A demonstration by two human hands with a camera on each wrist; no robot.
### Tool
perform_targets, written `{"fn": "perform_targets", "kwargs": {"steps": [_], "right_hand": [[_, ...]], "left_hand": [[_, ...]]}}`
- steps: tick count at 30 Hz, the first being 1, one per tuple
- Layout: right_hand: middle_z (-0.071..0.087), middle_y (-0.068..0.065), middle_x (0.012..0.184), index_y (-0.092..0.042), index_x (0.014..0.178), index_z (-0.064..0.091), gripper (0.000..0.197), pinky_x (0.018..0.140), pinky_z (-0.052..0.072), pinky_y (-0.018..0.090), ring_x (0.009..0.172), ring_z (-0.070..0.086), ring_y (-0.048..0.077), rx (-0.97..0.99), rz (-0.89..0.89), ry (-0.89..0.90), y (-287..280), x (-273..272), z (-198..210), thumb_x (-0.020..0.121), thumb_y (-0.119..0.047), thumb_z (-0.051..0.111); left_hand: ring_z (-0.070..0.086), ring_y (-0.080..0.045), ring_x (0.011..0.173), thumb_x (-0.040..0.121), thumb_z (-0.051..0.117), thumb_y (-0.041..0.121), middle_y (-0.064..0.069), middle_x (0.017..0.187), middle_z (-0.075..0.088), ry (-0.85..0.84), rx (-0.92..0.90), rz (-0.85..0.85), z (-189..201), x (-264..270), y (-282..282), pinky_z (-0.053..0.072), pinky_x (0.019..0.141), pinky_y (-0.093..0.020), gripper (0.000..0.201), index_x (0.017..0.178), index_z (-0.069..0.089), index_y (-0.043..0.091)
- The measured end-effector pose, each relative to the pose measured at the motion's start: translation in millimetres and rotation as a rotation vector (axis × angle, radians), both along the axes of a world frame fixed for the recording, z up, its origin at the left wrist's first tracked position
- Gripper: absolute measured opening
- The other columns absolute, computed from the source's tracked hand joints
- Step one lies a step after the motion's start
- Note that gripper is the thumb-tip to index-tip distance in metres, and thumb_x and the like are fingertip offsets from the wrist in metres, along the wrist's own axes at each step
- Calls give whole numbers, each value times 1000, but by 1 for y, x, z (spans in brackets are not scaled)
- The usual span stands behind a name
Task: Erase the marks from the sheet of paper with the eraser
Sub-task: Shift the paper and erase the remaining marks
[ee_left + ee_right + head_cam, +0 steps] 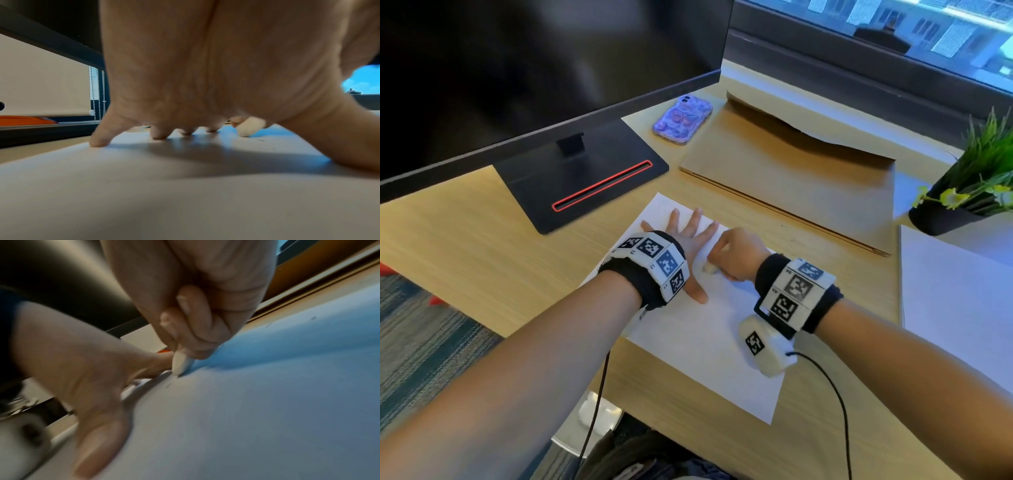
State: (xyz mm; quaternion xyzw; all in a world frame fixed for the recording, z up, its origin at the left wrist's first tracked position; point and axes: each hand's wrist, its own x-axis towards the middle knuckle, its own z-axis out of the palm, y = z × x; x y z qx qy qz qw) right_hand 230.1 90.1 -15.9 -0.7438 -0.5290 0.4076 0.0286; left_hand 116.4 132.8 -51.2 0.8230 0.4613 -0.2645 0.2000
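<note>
1. The sheet of paper (698, 342) is lying on the wooden desk (482, 260), its near corner reaching the desk's near edge; no marks are showing on its near part.
2. The left hand (688, 240) is pressing flat on the sheet, fingers straight and spread, thumb out, holding nothing.
3. The right hand (736, 253) is pinching the white eraser (710, 267) with curled fingers, its tip touching the paper just beside the left thumb. The rubbing step seems to be under way.
4. In the right wrist view, small dark specks are showing by the eraser tip; whether they are marks or crumbs, I cannot tell. The next move is probably calling for short strokes while the left hand is bracing the sheet, lest it crease.
5. Farther off, a brown envelope (791, 164), a phone (683, 118), a monitor stand (585, 178) and a potted plant (969, 192) are sitting well apart from the work; nothing is blocking it.
</note>
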Motion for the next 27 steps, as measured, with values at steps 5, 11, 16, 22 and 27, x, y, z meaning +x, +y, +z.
{"fn": "perform_targets", "kwargs": {"steps": [5, 11, 16, 22, 27], "right_hand": [[65, 12, 84, -3, 98, 59, 13, 67, 50, 28, 65, 56, 19, 93, -88, 0, 7, 3, -1, 90, -13, 56], [59, 10, 66, -5, 78, 60, 11, 56, 42, 27, 50, 46, 18, -67, -11, 75, -12, 3, -1, 88, -10, 60], [58, 7, 69, -12, 70, 51, 21, 48, 46, 16, 55, 51, 18, 145, -224, 81, 8, 12, -7, 91, -12, 51], [52, 6, 57, -3, 79, 61, 13, 56, 42, 24, 47, 45, 16, -110, -7, 79, -14, 1, -2, 89, -11, 58], [52, 5, 55, -2, 88, 60, 16, 50, 43, 22, 44, 46, 15, 117, -210, 0, 17, 11, -4, 93, -15, 51]], "left_hand": [[-24, -38, 140, 59, 75, 65, 1, 151, -35, -9, 10, 4, -1, 0, -1, 4, 100, -77, 136, 142, -28, 35], [-24, -38, 140, 56, 75, 68, 2, 150, -36, -2, 15, -1, -2, 0, 1, 6, 99, -77, 138, 142, -29, 35], [-24, -38, 140, 58, 74, 67, 1, 150, -36, 4, 20, -5, -2, 0, 0, 5, 99, -77, 137, 142, -29, 34], [-23, -38, 140, 58, 75, 67, 2, 150, -36, 18, 27, -4, 0, 0, -2, 8, 102, -76, 137, 142, -28, 34], [-23, -37, 140, 57, 76, 66, 2, 150, -36, 13, 24, -9, -1, 0, -2, 7, 101, -76, 138, 142, -28, 35]]}}
